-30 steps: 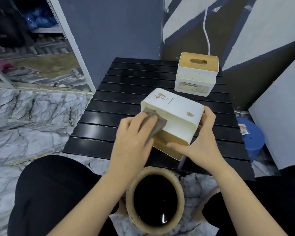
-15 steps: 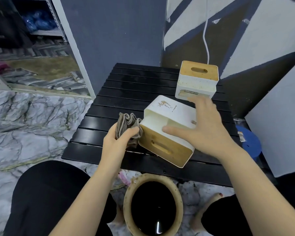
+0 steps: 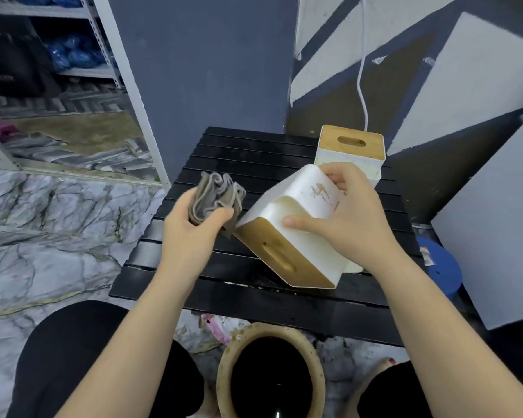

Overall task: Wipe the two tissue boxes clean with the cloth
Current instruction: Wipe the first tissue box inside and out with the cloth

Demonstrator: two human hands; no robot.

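A white tissue box (image 3: pixel 296 236) with a wooden lid lies tilted over the black slatted table (image 3: pixel 194 273), its lid facing me and brown stains on its upper side. My right hand (image 3: pixel 351 218) grips this box from the right, thumb on the near side and fingers over the far edge. My left hand (image 3: pixel 191 233) holds a bunched grey cloth (image 3: pixel 216 200) just left of the box, close to its corner. A second white tissue box (image 3: pixel 349 155) with a slotted wooden lid stands upright at the table's far right.
A round basin of dark water (image 3: pixel 272 375) sits on the floor between my knees, under the table's near edge. A blue stool (image 3: pixel 441 270) stands right of the table. A white cable (image 3: pixel 361 70) hangs down the wall behind, and metal shelving (image 3: pixel 109 49) stands far left.
My left hand lifted the cloth off the box's side and moved it left and up. My right hand shifted on top of the box and turned it, lid toward me.
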